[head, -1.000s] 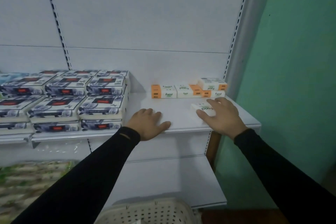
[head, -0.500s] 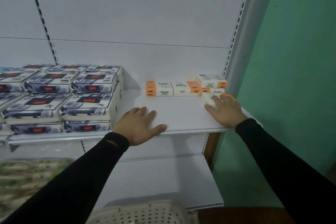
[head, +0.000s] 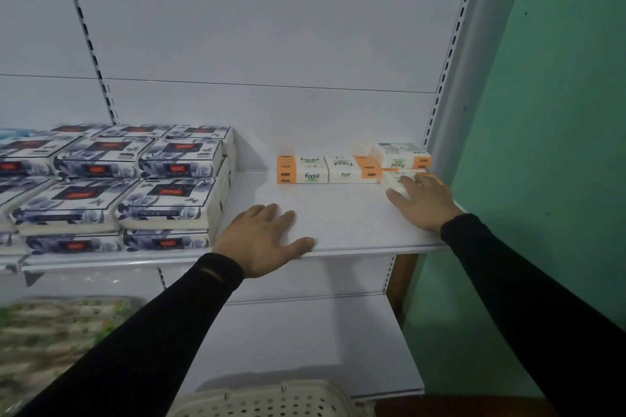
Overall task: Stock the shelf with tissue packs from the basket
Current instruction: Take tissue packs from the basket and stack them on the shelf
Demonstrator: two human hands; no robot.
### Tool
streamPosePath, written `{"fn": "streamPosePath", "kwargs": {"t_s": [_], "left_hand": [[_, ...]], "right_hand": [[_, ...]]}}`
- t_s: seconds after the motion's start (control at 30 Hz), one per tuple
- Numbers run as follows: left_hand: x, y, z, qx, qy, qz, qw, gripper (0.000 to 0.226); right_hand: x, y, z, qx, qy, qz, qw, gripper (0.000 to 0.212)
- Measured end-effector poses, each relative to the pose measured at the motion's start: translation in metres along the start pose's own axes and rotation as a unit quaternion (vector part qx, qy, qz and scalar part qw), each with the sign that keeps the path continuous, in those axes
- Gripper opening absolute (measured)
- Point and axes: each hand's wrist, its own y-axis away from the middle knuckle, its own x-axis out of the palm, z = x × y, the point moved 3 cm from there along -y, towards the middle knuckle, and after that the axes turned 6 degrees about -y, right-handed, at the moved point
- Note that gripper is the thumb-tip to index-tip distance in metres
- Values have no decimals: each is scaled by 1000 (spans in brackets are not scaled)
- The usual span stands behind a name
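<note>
Head view of a white shelf (head: 338, 213) in a slotted white shelving unit beside a green wall (head: 559, 145). The left hand (head: 261, 240) rests palm-down near the shelf's front edge, fingers (head: 271, 213) straight and spread, thumb along the edge, holding nothing. The right hand (head: 423, 200) lies at the right end of the shelf, its straight fingers pressing flat on a white tissue pack (head: 394, 181) that sits on the shelf board directly below and in front of another pack (head: 401, 154); whether the thumb curls around the pack cannot be told. To the left of these, against the back panel, stands a row of orange-and-white packs (head: 327, 169) printed "Facial", stacked two high, some with the lettering upside down. Well apart to the left, on the same level, are stacks of larger blue-and-white floral packs (head: 169, 186) with red labels. Both forearms wear black sleeves (head: 152, 332). A lower shelf (head: 305, 342) is visible beneath, with blurred green-patterned goods (head: 50, 325) at lower left. The rim of a perforated cream basket (head: 271, 399) shows at the bottom edge; its contents are out of view.
</note>
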Motion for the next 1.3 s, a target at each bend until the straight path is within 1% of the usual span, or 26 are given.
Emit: {"fn": "streamPosePath", "kwargs": {"t_s": [0.1,0.17,0.27,0.37,0.43,0.5,0.57,0.6,0.67,0.77,0.83,0.9,1.0,1.07,1.1,1.17,1.23,1.3], "left_hand": [[-2,1,0,2,5,0,1000,81],[-2,1,0,6,3,0,1000,83],[-3,3,2,3,8,10,1000,81],[-7,11,1,9,34,10,999,80],[-14,24,-3,24,75,-14,997,79],[-19,44,-8,50,117,-69,989,63],[-19,69,-11,80,165,-128,975,45],[-16,81,-12,93,185,-145,968,42],[-1,106,-10,103,210,-142,962,43],[39,137,-6,94,220,-76,968,50],[76,154,1,62,219,7,974,56],[119,169,10,23,212,97,972,61],[189,193,29,-48,196,213,956,59],[233,208,38,-81,171,289,938,59],[253,214,42,-96,168,316,929,58],[290,224,48,-139,186,345,909,52],[323,232,53,-183,210,357,892,50],[355,235,60,-203,223,368,879,50]], "right_hand": [[-4,12,7,-18,-27,-27,999,71],[-9,29,14,-39,-78,-40,995,67],[-11,65,28,-87,-172,-56,980,61],[-6,103,43,-128,-204,-71,968,57],[-2,125,53,-149,-209,-77,963,56],[1,147,63,-183,-212,-95,955,59],[7,168,73,-213,-212,-106,948,59],[12,178,78,-225,-212,-108,945,58],[29,198,87,-242,-215,-98,941,55],[71,222,100,-244,-230,-22,942,55],[108,235,103,-226,-242,40,943,54],[146,245,103,-199,-237,107,945,54],[206,258,107,-158,-226,214,937,64],[244,264,110,-113,-224,273,929,57],[264,267,112,-86,-231,303,921,52],[306,272,118,-43,-243,358,901,48],[350,275,125,-2,-247,391,886,47],[392,276,131,49,-263,418,868,51]]}}
